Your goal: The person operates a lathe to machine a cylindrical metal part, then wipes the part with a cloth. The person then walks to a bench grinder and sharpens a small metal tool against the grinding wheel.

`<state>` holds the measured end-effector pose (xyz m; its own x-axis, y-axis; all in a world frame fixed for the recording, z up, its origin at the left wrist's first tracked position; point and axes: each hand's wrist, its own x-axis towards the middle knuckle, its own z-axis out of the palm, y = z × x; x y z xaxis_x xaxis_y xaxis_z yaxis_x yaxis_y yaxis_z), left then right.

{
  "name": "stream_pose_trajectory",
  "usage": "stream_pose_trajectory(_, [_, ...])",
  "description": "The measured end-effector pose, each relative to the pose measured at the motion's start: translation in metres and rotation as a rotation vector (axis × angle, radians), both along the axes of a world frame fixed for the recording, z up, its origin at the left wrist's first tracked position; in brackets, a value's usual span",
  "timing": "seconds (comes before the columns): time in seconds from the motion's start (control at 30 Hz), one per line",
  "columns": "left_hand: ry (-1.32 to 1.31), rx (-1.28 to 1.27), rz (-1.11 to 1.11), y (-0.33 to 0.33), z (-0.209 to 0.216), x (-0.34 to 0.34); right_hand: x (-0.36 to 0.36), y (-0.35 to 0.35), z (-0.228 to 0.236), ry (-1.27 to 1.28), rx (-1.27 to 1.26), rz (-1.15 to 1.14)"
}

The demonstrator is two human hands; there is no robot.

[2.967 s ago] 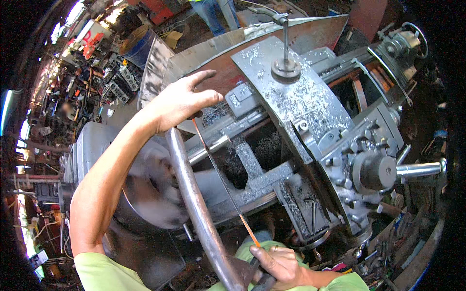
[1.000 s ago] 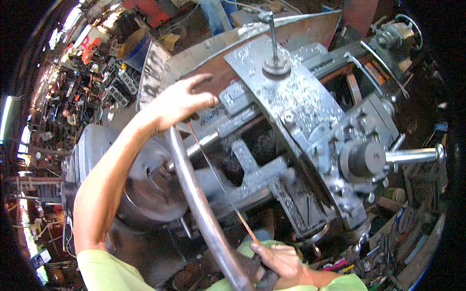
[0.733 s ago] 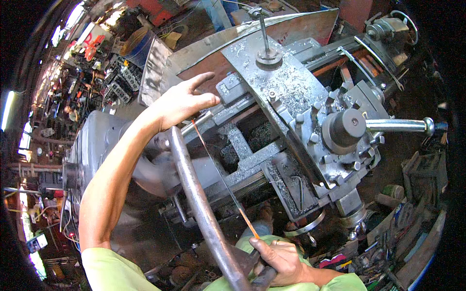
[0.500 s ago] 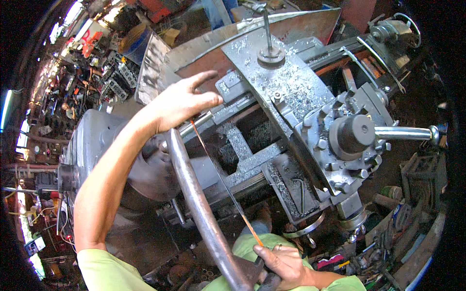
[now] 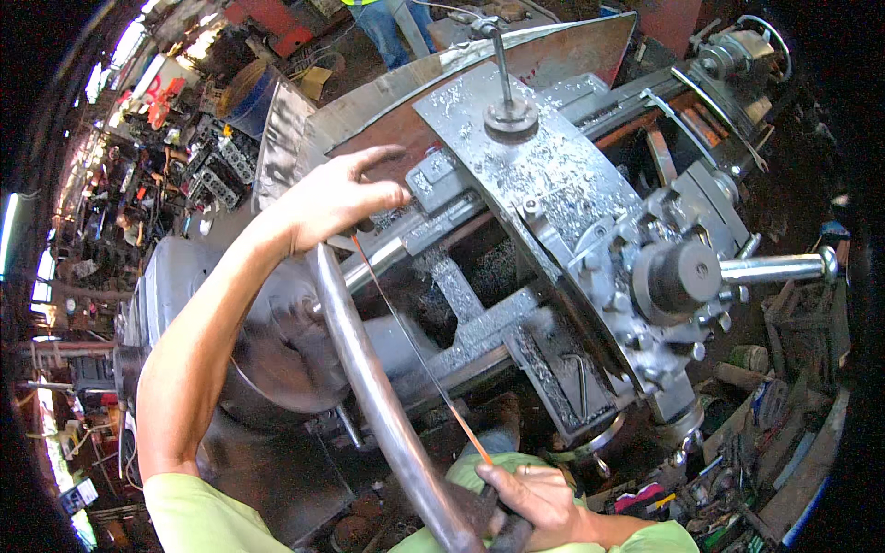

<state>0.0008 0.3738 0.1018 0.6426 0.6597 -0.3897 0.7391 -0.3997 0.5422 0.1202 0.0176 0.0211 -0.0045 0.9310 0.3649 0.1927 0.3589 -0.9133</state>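
Two hands in view, both the person's own. Left hand (image 5: 336,198) sits at the far end of one long curved steel pipe (image 5: 369,387), fingers curled loosely, thumb and forefinger pinching the upper end of one thin orange-tipped rod (image 5: 415,350). Right hand (image 5: 535,498) is closed round the pipe's near end at the bottom of the frame, and the rod's lower orange end meets its fingers; can't tell if it grips the rod too

Pipe runs from the left hand down to the right hand, arching in front of the lathe. Rod is stretched straight between the two hands, just right of the pipe like a chord across its bend

One lathe (image 5: 516,276) carries it all: one round chuck (image 5: 277,350) at its left end, partly hidden by the left forearm; one carriage slab (image 5: 544,175) across the middle, littered with bright swarf; one upright post (image 5: 505,83) with a round collar at the slab's far edge; one tailstock (image 5: 682,276) at the right end with one shiny handle bar (image 5: 774,267) sticking out right. One bent sheet-metal guard (image 5: 387,101) along the far edge

Room: crowded workshop, machine parts and scrap piled at left, more clutter on the floor (image 5: 747,442) lower right. Another person's legs (image 5: 392,23) at the top edge
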Motion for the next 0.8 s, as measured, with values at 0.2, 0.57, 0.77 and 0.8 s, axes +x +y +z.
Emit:
stream_pose_trajectory(0.2, [-0.079,0.044,-0.05,-0.033,-0.003,-0.005,-0.004,-0.029,-0.005,0.035,0.078,-0.019])
stream_pose_trajectory(0.57, [-0.045,0.059,0.061,-0.013,-0.002,-0.005,-0.004,-0.005,-0.01,0.0,0.077,0.028])
stream_pose_trajectory(0.77, [-0.043,-0.009,0.087,0.026,-0.006,-0.007,-0.008,0.034,-0.02,0.028,0.119,0.004])
stream_pose_trajectory(0.8, [-0.056,-0.018,0.05,0.029,-0.006,-0.005,-0.006,0.036,-0.02,0.027,0.101,0.062])
